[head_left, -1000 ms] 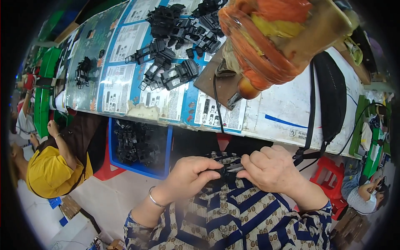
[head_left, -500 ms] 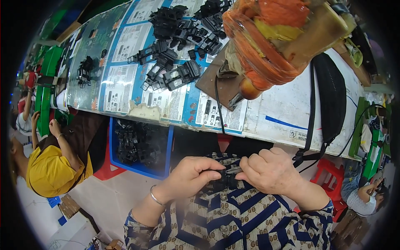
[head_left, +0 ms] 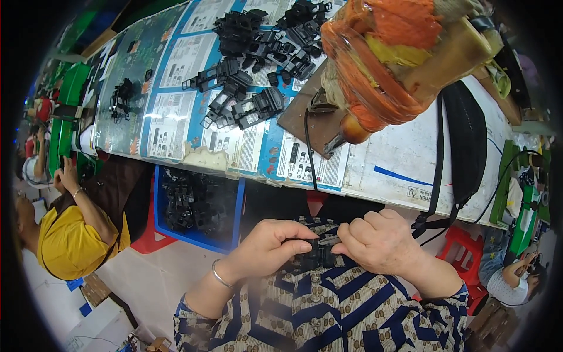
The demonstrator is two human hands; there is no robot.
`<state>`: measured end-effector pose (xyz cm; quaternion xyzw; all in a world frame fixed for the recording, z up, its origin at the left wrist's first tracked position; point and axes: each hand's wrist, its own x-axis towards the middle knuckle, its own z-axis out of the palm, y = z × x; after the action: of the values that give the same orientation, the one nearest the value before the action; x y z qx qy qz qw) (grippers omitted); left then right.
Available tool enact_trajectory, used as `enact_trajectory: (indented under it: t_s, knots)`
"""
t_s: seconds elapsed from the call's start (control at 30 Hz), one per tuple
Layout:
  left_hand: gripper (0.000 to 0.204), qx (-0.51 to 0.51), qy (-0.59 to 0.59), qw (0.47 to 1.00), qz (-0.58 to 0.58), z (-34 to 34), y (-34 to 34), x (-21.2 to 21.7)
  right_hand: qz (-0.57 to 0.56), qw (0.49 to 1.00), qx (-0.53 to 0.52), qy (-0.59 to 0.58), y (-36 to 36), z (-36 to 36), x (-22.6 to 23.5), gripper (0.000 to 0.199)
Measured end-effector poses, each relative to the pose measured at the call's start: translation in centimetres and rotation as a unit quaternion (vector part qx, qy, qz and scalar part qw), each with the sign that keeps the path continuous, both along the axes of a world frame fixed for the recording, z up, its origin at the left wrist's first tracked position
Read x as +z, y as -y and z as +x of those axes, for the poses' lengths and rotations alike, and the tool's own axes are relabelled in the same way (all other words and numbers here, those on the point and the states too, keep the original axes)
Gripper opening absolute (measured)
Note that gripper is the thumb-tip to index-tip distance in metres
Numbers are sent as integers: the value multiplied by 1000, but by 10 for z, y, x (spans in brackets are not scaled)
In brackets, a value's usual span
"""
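In front of my patterned shirt, my left hand (head_left: pixel 272 245) is closed, pinching a small black plastic part (head_left: pixel 317 256) between thumb and forefinger. My right hand (head_left: pixel 375 242) is curled shut close beside it, thumb tip almost at the part. A thin greyish sliver shows by the right fingertips; what that hand holds is mostly hidden in the fist. On the table edge above lies a loose pile of similar black plastic frames (head_left: pixel 258 108), and a few more black pieces (head_left: pixel 122 100) lie farther left.
A blue bin (head_left: pixel 241 205) full of black parts stands below the table (head_left: pixel 387 158) at left. An orange-wrapped wooden tool (head_left: pixel 375 88) looms over a brown board (head_left: pixel 302 123). A black strapped pouch (head_left: pixel 463 141) hangs over the table edge. A person in yellow (head_left: pixel 76 240) sits at left.
My hands hold nearly the same pose, with the black part shifted slightly between them. The person at left has moved their hands closer together.
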<state>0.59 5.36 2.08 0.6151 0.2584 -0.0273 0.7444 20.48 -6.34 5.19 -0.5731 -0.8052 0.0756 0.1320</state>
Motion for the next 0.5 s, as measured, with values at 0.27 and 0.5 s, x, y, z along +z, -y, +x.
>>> enact_trajectory:
  t_s: [0.27, 0.5]
  knots:
    - [16, 9, -9, 997, -82, 1, -2, -1, 9, 1000, -6, 4, 0, 0, 0, 26]
    - [16, 0, -4, 997, -80, 0, -2, -3, -36, 997, -13, -67, -2, 3, -4, 24]
